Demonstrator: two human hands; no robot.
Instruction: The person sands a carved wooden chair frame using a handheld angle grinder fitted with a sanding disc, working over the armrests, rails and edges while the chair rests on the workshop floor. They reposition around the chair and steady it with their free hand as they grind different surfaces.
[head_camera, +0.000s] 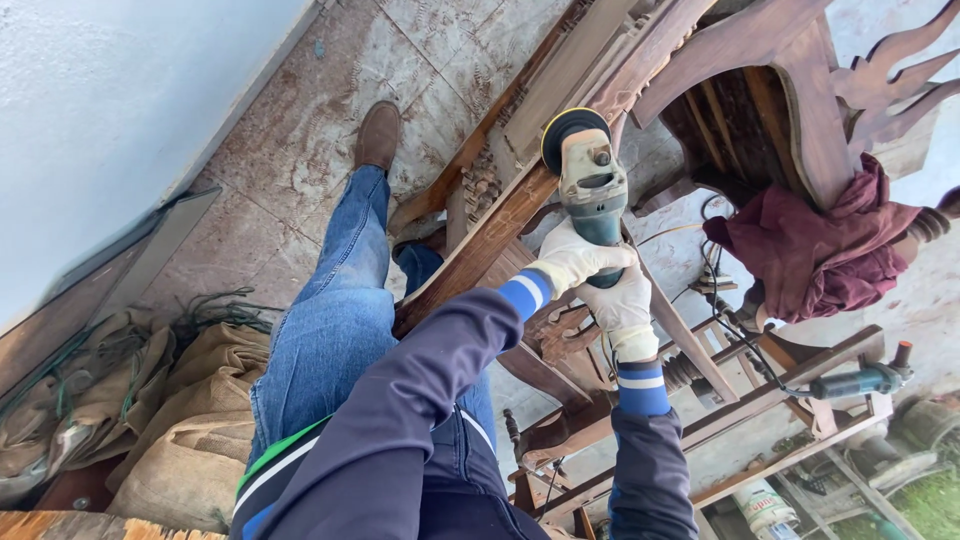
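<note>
I grip a green-grey angle sander (590, 190) with both gloved hands. My left hand (572, 258) wraps its body from the left; my right hand (622, 305) clasps the rear handle just below. The sander's yellow-rimmed disc (570, 130) rests against a brown wooden furniture rail (480, 250) that slants from lower left to upper right. Both hands wear white gloves with blue striped cuffs. My jeans-clad leg and brown shoe (378, 135) stand to the left of the rail.
Carved wooden furniture parts (780, 60) lie at the upper right with a maroon cloth (820, 245) draped over them. A second power tool (860, 380) rests on a wooden frame at right, its black cable trailing. Burlap sacks (180, 400) pile at lower left beside a white wall (110, 110).
</note>
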